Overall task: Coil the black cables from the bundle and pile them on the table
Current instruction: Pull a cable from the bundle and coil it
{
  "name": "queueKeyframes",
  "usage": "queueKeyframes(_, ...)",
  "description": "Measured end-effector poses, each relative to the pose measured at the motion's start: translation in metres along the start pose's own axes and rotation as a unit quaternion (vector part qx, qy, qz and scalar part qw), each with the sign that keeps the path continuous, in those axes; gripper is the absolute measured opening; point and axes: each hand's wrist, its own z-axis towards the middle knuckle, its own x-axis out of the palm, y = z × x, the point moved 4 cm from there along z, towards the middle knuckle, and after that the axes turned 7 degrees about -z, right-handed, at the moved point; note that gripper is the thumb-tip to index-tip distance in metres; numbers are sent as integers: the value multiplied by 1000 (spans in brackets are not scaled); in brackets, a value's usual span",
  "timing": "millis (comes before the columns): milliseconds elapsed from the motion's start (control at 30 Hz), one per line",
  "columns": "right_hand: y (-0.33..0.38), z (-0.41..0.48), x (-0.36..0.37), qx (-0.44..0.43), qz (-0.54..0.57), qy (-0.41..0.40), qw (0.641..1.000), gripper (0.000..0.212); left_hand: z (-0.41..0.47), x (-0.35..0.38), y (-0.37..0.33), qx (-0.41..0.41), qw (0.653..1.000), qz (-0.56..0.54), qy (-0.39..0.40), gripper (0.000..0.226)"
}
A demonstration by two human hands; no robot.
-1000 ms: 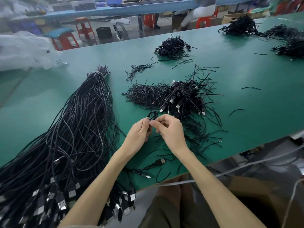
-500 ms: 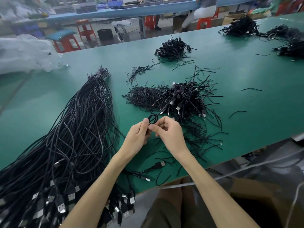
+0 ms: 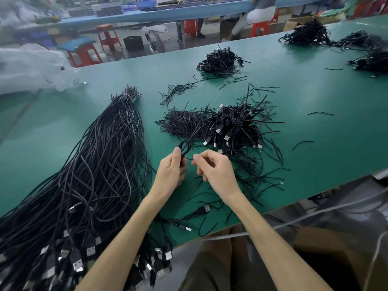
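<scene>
Over the near edge of the table, head view: my left hand grips one small coiled cable. My right hand, fingers curled, pinches a thin strand running off it. The pile just beyond is sizeable. The bundle at left is large, so I judge most work remains.

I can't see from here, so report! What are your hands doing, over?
Left hand grips the coiled cable. Right hand pinches its tail. Pile just beyond; loose wires around it, path open.
</scene>
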Motion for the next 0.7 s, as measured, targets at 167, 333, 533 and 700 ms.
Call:
queueKeyframes(167,-1,1,-1,4,5,-5,1000,25,-1,-1,0,-9,1000,2,13,47)
queueKeyframes(333,1,0,-2,5,13,-8,1000,29,-3,1,-2,-12,999,3,33,50)
queueKeyframes(533,2,-1,-1,0,13,2,1000,29,-4,3,-4,0,999,5,47,47)
queueKeyframes(700,4,1,0,-6,21,6,1000,16,-4,2,-3,3,999,-2,54,44)
